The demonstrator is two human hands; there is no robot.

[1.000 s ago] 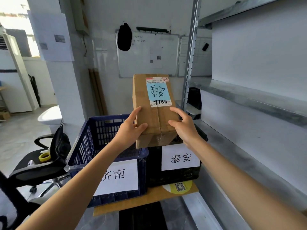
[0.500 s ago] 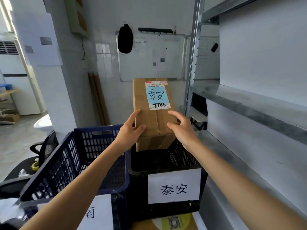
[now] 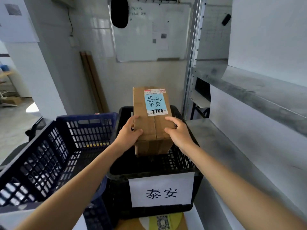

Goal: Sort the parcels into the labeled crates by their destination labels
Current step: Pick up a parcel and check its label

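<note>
Clasping the brown parcel point(image 3: 152, 128) by its two sides, the left hand point(image 3: 128, 134) and right hand point(image 3: 179, 133) each have a grip curled round an edge, the parcel's near end down inside the black crate point(image 3: 116, 178), whose label point(image 3: 161, 190) matches the parcel's blue sticker point(image 3: 155, 102), beside the blue crate point(image 3: 54, 146).

Both arms extended, bare forearms coming in from 7 and 5 o'clock, converging near centre. My left hand point(image 3: 128, 134) grips the parcel point(image 3: 153, 130) on its 9 o'clock side, thumb across the top face. My right hand point(image 3: 178, 135) mirrors that at 3 o'clock, thumb and fingers point(image 3: 169, 119) curled over the top edge.
</note>
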